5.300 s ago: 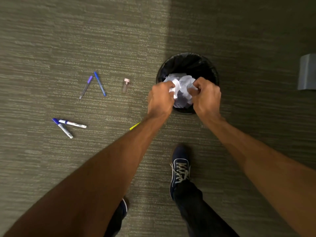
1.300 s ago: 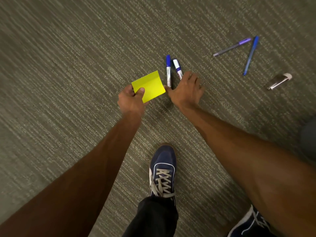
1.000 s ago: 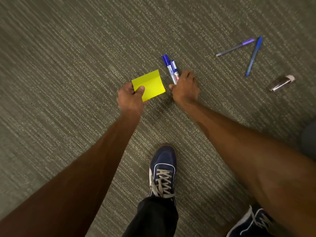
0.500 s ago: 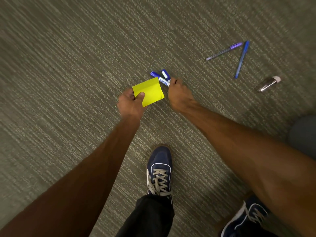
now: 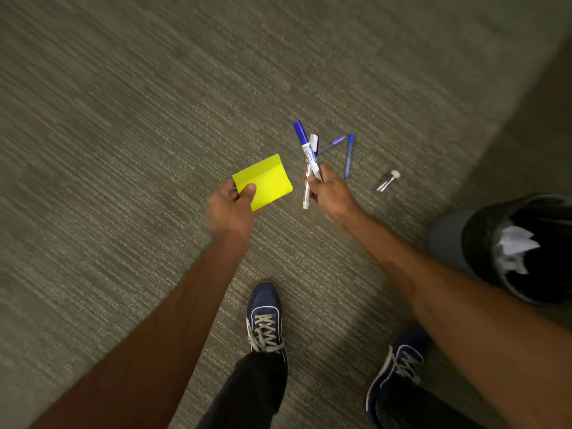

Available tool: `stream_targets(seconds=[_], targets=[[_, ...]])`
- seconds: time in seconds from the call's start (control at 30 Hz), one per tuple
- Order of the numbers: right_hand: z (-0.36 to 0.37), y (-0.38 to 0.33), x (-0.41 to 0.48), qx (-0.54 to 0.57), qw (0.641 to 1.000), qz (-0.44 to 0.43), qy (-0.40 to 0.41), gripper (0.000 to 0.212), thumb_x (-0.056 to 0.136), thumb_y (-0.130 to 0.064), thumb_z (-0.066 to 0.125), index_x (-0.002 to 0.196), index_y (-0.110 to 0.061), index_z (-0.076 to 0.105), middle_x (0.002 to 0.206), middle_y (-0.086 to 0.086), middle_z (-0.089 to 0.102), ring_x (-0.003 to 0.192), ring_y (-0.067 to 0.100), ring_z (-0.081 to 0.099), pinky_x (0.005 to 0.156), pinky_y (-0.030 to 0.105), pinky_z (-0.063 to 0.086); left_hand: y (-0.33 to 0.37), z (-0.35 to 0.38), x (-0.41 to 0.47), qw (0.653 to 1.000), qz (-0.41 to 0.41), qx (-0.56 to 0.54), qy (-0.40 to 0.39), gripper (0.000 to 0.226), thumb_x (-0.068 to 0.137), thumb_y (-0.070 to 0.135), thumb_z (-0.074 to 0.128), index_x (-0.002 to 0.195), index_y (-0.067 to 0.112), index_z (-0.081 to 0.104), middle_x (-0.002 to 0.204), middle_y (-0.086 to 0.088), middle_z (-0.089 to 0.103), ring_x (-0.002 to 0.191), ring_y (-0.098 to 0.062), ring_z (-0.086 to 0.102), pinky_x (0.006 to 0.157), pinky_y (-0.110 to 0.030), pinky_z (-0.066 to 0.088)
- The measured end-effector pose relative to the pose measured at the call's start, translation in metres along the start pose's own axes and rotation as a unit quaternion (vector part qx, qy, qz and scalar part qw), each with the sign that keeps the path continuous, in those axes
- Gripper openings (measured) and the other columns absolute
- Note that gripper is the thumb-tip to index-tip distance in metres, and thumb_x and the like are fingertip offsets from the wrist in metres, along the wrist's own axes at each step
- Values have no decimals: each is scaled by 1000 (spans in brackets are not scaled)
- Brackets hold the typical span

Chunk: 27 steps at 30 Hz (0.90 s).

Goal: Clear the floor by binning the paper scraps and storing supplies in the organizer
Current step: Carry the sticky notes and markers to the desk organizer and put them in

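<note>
My left hand (image 5: 230, 205) pinches a yellow sticky-note pad (image 5: 266, 180) by its near corner, held above the carpet. My right hand (image 5: 332, 191) is shut on two blue-capped white markers (image 5: 308, 150) that point up and away from me. On the floor just beyond lie a purple pen (image 5: 332, 143) and a blue pen (image 5: 349, 154), forming a V. A small clear vial with a pale cap (image 5: 387, 180) lies to their right. The black-lined bin (image 5: 483, 243) at the right holds crumpled white paper (image 5: 513, 246).
Grey-green carpet (image 5: 123, 119) covers the whole floor. My two blue sneakers (image 5: 266, 317) stand below my arms, the right one near the bin. No organizer is in view.
My right hand has gathered both markers off the carpet and lifted them. The view has shifted so that the bin appears at the right. The sticky-note pad stays in my left hand.
</note>
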State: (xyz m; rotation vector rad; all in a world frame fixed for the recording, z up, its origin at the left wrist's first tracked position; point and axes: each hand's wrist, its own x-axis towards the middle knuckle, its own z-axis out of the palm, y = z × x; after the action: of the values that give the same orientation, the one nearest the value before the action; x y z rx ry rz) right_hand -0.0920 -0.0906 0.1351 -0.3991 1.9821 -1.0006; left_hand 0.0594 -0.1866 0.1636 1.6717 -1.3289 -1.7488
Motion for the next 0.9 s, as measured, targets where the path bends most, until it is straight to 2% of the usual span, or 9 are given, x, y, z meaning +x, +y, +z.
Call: stream_targets(seconds=[0.07, 0.17, 0.2, 0.3, 0.4, 0.5, 0.67, 0.8, 0.9], targets=[[-27, -27, -24, 69, 998, 13, -2, 9, 104, -10, 44, 102, -15, 52, 81, 2, 54, 67, 12, 53, 57, 22, 52, 32, 15, -23, 1000, 17, -6, -12, 17, 95, 1, 61, 100, 16, 65, 83, 7, 68, 72, -3, 66, 64, -30, 59], [-68, -69, -61, 156, 988, 8, -3, 13, 104, -9, 42, 103, -18, 52, 89, 5, 58, 76, 18, 62, 66, 39, 58, 81, 37, -57, 998, 38, -20, -34, 20, 94, 1, 62, 96, 20, 66, 86, 6, 71, 78, -11, 68, 71, -38, 61], [-82, -83, -74, 180, 984, 0, -2, 13, 105, -7, 41, 105, -16, 51, 90, 8, 61, 76, 19, 65, 65, 41, 59, 97, 44, -69, 998, 42, -29, -39, 18, 94, 1, 61, 99, 18, 66, 87, 6, 71, 78, -10, 68, 69, -35, 62], [-125, -126, -114, 249, 968, -23, 24, 12, 105, 0, 35, 111, -5, 44, 85, 11, 60, 62, 15, 66, 60, 35, 60, 148, 62, -107, 995, 51, -65, -46, 16, 96, 3, 59, 110, 9, 64, 90, 3, 70, 76, -9, 68, 58, -25, 59], [-167, -157, -149, 260, 962, -50, 59, 14, 104, 2, 34, 109, -7, 44, 85, 10, 59, 63, 16, 60, 58, 28, 55, 195, 77, -141, 992, 68, -85, -59, 17, 97, 4, 58, 112, 8, 63, 91, 3, 70, 72, -5, 68, 56, -21, 56], [-208, -181, -189, 298, 950, -53, 81, 17, 104, 2, 36, 112, -9, 46, 83, 8, 61, 65, 18, 61, 67, 33, 54, 235, 91, -176, 988, 87, -77, -101, 16, 97, 3, 58, 109, 12, 63, 89, 5, 70, 69, -1, 69, 56, -22, 56], [-267, -221, -274, 384, 915, -78, 99, 30, 103, 4, 37, 133, 4, 43, 89, 11, 63, 74, 19, 64, 72, 34, 55, 289, 111, -248, 979, 103, -46, -168, 15, 96, 3, 59, 105, 14, 65, 87, 4, 72, 71, -8, 68, 58, -28, 59], [-305, -243, -351, 457, 878, -78, 119, 28, 101, 5, 37, 125, -1, 51, 85, 10, 56, 69, 19, 51, 63, 28, 45, 327, 123, -315, 966, 110, -30, -232, 20, 97, 1, 57, 93, 20, 65, 74, 14, 75, 66, -3, 69, 57, -26, 59], [-330, -252, -408, 501, 849, -72, 152, 23, 102, -8, 42, 119, -3, 56, 79, 10, 53, 65, 20, 46, 61, 32, 37, 349, 133, -367, 954, 113, -14, -276, 21, 97, 1, 57, 94, 20, 64, 72, 16, 74, 64, 0, 68, 54, -23, 58]])
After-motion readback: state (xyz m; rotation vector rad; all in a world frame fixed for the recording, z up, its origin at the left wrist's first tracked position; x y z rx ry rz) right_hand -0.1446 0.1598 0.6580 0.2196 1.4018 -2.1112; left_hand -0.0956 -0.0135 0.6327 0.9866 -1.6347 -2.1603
